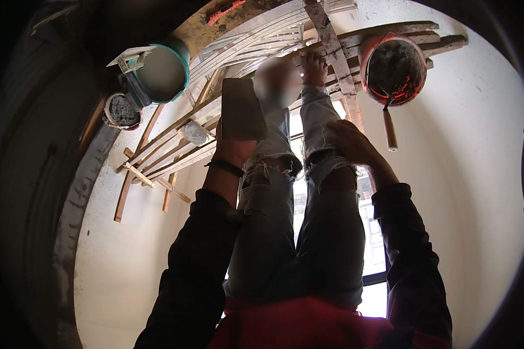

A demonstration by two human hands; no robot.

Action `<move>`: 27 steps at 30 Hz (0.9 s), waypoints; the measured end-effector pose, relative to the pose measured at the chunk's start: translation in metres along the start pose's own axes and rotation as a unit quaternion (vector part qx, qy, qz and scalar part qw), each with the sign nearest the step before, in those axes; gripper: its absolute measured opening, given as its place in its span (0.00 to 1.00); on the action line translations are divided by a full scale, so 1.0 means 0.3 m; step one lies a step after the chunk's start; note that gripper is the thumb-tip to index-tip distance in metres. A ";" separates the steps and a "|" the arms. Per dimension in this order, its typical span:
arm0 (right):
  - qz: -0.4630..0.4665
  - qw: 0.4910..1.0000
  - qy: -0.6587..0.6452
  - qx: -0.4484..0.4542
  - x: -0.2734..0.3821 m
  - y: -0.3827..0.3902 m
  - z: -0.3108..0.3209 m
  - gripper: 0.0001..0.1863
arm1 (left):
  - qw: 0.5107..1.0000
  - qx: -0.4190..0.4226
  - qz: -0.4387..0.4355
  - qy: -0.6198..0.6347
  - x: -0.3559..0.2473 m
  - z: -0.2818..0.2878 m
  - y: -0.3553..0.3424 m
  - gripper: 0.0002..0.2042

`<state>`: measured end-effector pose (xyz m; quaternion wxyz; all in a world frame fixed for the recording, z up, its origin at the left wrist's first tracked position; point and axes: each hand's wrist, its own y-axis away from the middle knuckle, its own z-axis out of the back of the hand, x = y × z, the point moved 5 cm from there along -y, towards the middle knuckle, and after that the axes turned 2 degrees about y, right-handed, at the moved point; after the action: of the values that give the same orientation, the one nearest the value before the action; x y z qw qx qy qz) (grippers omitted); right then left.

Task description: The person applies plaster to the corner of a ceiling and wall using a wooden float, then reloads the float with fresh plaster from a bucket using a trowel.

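My left hand (237,150) is closed around a flat, dark rectangular plate (241,110), which looks like a plastering trowel or hawk; its handle is hidden. The plate's face is tilted up in front of my left shin. My right hand (348,142) lies on my right leg just by the torn knee of the jeans (332,166), holding nothing that I can see. The fingers are dark but look stretched out. Beyond it, a bare foot (314,70) stands on the wooden planks (370,36).
A red bucket (364,58) of dark mortar, with a wooden-handled trowel (390,129), stands at the far right. At the far left are a teal bucket (186,72) of greyish liquid, a float (131,58) on its rim, and a small mortar pail (122,110). Wooden slats (163,154) stick out leftward.
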<state>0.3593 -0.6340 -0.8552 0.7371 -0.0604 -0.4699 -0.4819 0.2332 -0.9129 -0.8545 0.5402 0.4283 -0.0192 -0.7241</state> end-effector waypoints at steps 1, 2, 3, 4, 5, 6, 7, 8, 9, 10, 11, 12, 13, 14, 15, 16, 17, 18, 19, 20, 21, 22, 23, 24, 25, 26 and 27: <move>-0.084 0.994 -0.065 0.024 -0.003 0.000 -0.010 0.17 | 0.994 -0.024 0.049 0.097 0.025 -0.006 0.027 0.19; -0.163 0.977 -0.128 0.047 0.007 -0.014 -0.014 0.18 | 0.950 -0.075 0.115 0.282 0.071 -0.030 0.070 0.19; -0.212 0.957 -0.188 0.070 -0.015 -0.002 -0.006 0.20 | 0.853 -0.084 0.145 0.494 0.076 -0.060 0.077 0.18; -0.264 0.930 -0.241 0.086 -0.040 0.019 0.003 0.23 | 0.708 -0.109 0.173 0.676 0.073 -0.086 0.080 0.18; -0.311 0.908 -0.268 0.087 -0.055 0.042 0.014 0.22 | 0.506 -0.087 0.161 0.843 0.054 -0.106 0.078 0.17; -0.359 0.881 -0.295 0.087 -0.075 0.066 0.029 0.21 | 0.271 -0.053 0.133 0.952 0.011 -0.114 0.070 0.17; -0.447 0.823 -0.339 0.091 -0.114 0.108 0.050 0.20 | 0.281 -0.150 0.307 0.897 -0.050 -0.114 0.057 0.17; -0.529 0.754 -0.379 0.089 -0.150 0.152 0.074 0.19 | 0.267 -0.143 0.283 0.910 -0.087 -0.119 0.028 0.16; -0.556 0.730 -0.393 0.060 -0.122 0.128 0.119 0.19 | 0.261 -0.148 0.260 0.918 -0.101 -0.097 0.028 0.16; -0.567 0.727 -0.384 0.047 -0.115 0.113 0.143 0.18 | 0.256 -0.154 0.235 0.925 -0.107 -0.081 0.036 0.15; -0.559 0.743 -0.366 0.053 -0.110 0.099 0.168 0.18 | 0.288 -0.162 0.226 0.916 -0.090 -0.097 0.067 0.13; -0.552 0.756 -0.347 0.056 -0.113 0.094 0.186 0.18 | 0.325 -0.168 0.204 0.908 -0.091 -0.092 0.075 0.13; -0.543 0.770 -0.331 0.056 -0.118 0.084 0.206 0.17 | 0.363 -0.174 0.181 0.897 -0.093 -0.088 0.081 0.12; -0.526 0.782 -0.331 0.050 -0.122 0.076 0.227 0.17 | 0.401 -0.180 0.159 0.884 -0.094 -0.082 0.090 0.12; -0.536 0.780 -0.321 0.046 -0.120 0.065 0.256 0.17 | 0.363 -0.194 0.158 0.898 -0.103 -0.076 0.092 0.11; -0.545 0.778 -0.311 0.041 -0.116 0.049 0.282 0.16 | 0.324 -0.208 0.155 0.910 -0.110 -0.068 0.097 0.11; -0.540 0.786 -0.297 0.046 -0.115 0.030 0.305 0.16 | 0.285 -0.221 0.152 0.920 -0.115 -0.061 0.103 0.11; -0.531 0.797 -0.284 0.052 -0.121 0.000 0.316 0.16 | 0.537 -0.297 0.144 0.777 -0.080 -0.018 0.122 0.11; -0.518 0.807 -0.277 0.057 -0.121 -0.024 0.329 0.15 | 0.738 -0.350 0.130 0.562 -0.064 0.031 0.143 0.11; -0.509 0.815 -0.270 0.054 -0.119 -0.047 0.339 0.15 | 0.871 -0.374 0.114 0.296 -0.068 0.068 0.161 0.11; -0.502 0.822 -0.263 0.051 -0.115 -0.072 0.351 0.15 | 0.912 -0.363 0.111 0.158 -0.072 0.088 0.170 0.11; -0.496 0.829 -0.256 0.046 -0.127 -0.104 0.362 0.15 | 0.928 -0.356 0.104 0.016 -0.087 0.123 0.165 0.11; -0.481 0.838 -0.253 0.054 -0.142 -0.148 0.363 0.15 | 0.929 -0.351 0.110 0.029 -0.081 0.150 0.174 0.11; -0.465 0.847 -0.251 0.063 -0.158 -0.198 0.354 0.15 | 0.924 -0.363 0.111 0.042 -0.051 0.171 0.185 0.11; -0.449 0.855 -0.249 0.071 -0.174 -0.250 0.343 0.15 | 0.919 -0.374 0.113 0.056 -0.022 0.190 0.201 0.11; -0.435 0.863 -0.246 0.079 -0.191 -0.299 0.333 0.16 | 0.913 -0.385 0.116 0.070 0.004 0.205 0.217 0.10; -0.389 0.895 -0.207 0.063 -0.107 -0.404 0.306 0.16 | 0.907 -0.397 0.130 0.055 0.053 0.188 0.266 0.10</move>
<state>0.2052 -0.6274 -0.8728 0.3788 0.0754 -0.6273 -0.6763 0.2574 -0.9833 -0.7891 0.7553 0.2112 0.2445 -0.5702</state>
